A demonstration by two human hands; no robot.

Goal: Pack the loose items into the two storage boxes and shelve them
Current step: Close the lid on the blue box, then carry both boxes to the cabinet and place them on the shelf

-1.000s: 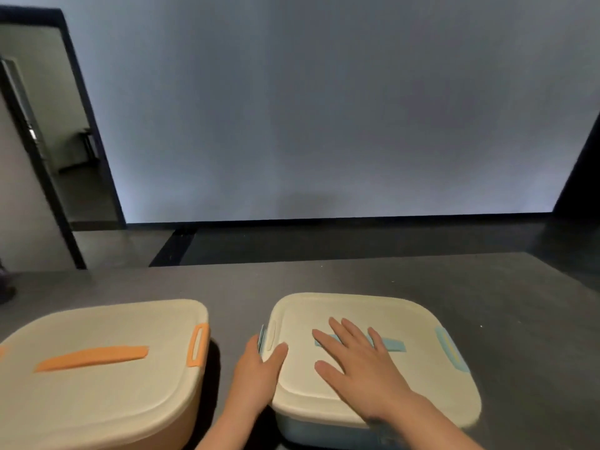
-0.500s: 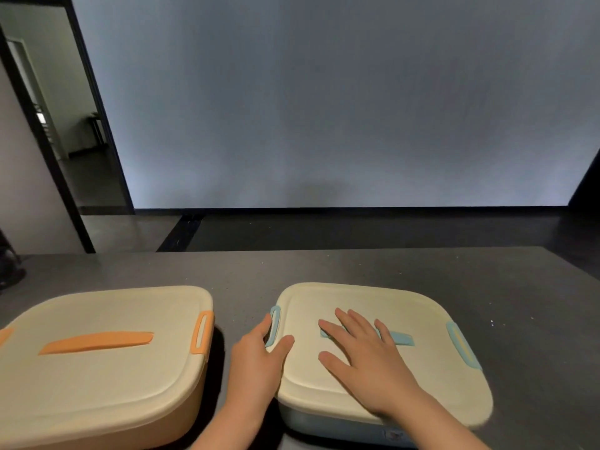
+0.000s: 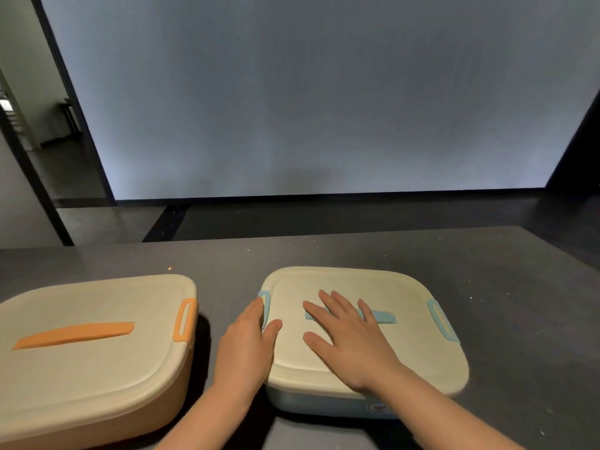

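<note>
Blue box (image 3: 324, 402): sits on the grey table (image 3: 503, 287), right of centre, with its cream lid (image 3: 418, 362) on.
Right hand (image 3: 352, 344): lies flat on top of that lid, palm down, fingers (image 3: 334, 302) spread wide, covering part of the blue strip handle (image 3: 384, 316) in the lid's middle; it grips nothing.
Left hand (image 3: 245, 345): rests against the left edge of the blue box, thumb on the lid's rim, fingertips touching the blue side clasp (image 3: 264, 302); loosely curved, not closed around anything.
Other blue clasp (image 3: 441, 321): on the lid's right edge, away from both hands.
Orange box (image 3: 97, 414): just left of the left hand, apart from it, lid on, with an orange strip handle (image 3: 73, 334) and an orange clasp (image 3: 185, 319) facing the blue box.
</note>
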